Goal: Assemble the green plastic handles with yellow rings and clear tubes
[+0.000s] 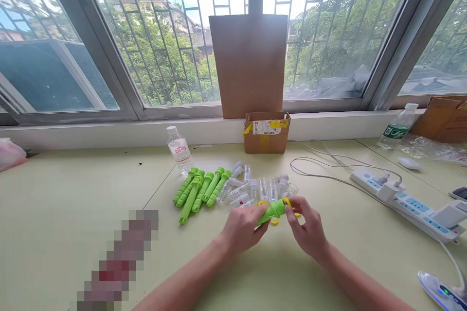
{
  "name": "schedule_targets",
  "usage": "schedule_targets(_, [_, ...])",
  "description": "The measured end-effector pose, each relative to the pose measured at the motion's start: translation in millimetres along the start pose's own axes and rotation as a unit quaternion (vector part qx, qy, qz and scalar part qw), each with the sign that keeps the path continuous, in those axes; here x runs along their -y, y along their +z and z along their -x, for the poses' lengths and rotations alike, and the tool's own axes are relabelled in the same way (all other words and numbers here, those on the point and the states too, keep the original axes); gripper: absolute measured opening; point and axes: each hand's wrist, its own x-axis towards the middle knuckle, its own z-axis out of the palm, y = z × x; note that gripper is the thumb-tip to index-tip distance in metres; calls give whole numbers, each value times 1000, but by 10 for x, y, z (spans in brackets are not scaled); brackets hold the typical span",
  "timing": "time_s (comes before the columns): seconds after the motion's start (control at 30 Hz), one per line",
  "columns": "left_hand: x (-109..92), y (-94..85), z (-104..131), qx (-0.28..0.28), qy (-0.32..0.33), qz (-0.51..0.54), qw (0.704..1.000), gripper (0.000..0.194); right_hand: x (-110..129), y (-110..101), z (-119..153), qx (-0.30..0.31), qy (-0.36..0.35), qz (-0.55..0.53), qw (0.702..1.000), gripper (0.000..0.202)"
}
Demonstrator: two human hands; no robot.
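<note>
My left hand (pixel 243 227) is wrapped round a green plastic tube with a ridged, threaded end (pixel 274 210), tilted up to the right. At that threaded end, my right hand (pixel 308 228) pinches a yellow ring (pixel 287 202) between thumb and fingers. Whether the ring is around the end or just against it, I cannot tell. More yellow rings lie on the table under and behind the hands, one of them below the tube (pixel 274 221). Left of my hands is a bunch of similar green tubes (pixel 199 192). Several small clear bottles (pixel 263 188), some with white caps, lie or stand just behind.
A water bottle (pixel 179 150) stands behind the green tubes. At the back is a small cardboard box (pixel 266 143) before a tall cardboard sheet (pixel 251 65). To the right lie a power strip (pixel 408 204) with cables, another bottle (pixel 397 126) and a white device (pixel 443 294).
</note>
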Motion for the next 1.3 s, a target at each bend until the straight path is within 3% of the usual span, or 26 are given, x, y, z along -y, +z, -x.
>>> schedule_targets(0.63, [74, -6, 8, 20, 26, -53, 998, 27, -93, 5, 11, 41, 41, -73, 996, 30])
schedule_targets(0.83, [74, 1, 14, 21, 23, -63, 998, 28, -95, -6, 8, 60, 56, -113, 990, 30])
schedule_targets(1.1, [68, -28, 2, 18, 19, -57, 998, 29, -35, -27, -9, 72, 18, -101, 992, 30])
schedule_targets(1.3, [48, -34, 2, 15, 18, -59, 998, 30, -46, -9, 16, 47, 42, -87, 994, 22])
